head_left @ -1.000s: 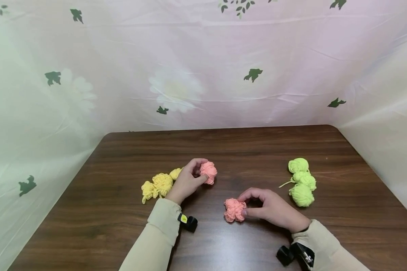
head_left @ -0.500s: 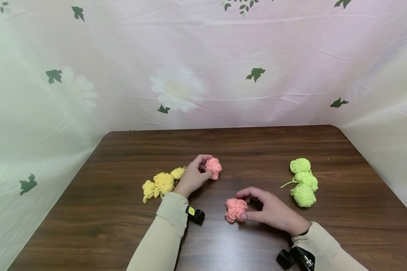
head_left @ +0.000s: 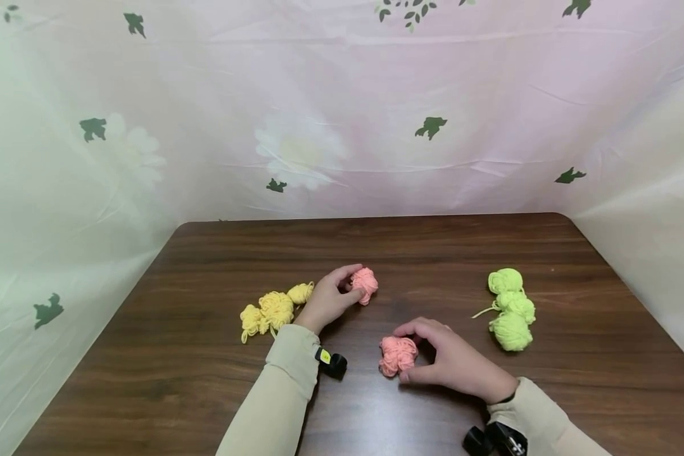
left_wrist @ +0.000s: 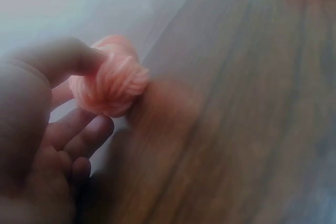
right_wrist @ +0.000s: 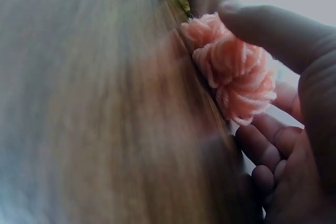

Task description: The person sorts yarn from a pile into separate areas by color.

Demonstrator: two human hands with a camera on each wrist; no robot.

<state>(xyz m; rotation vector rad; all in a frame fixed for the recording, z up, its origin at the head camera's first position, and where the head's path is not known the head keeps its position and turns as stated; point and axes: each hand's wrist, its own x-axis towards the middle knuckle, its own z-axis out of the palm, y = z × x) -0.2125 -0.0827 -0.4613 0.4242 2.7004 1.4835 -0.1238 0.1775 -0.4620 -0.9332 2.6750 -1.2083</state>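
Toward the back middle of the table, my left hand (head_left: 330,299) pinches a small pink yarn ball (head_left: 365,285) between thumb and fingers. The left wrist view shows the thumb pressed on the wound strands of this yarn ball (left_wrist: 113,82), with the other fingers curled below. Nearer to me, my right hand (head_left: 453,358) curls around a second pink yarn ball (head_left: 398,356), lumpy and bow-like in shape. Its fingertips lie at the far edge and its thumb at the near edge. In the right wrist view the thumb overlaps the top of this yarn ball (right_wrist: 236,72), close over the tabletop.
Several yellow yarn balls (head_left: 276,310) lie in a slanting row left of my left forearm. On the right, a row of 3 lime-green yarn balls (head_left: 512,308) has a loose strand pointing left. A floral cloth (head_left: 342,114) encloses the dark wooden table (head_left: 165,392).
My left hand has moved to the right with its pink yarn ball. My right hand stays at the other one, its thumb shifted toward the near edge of the ball.
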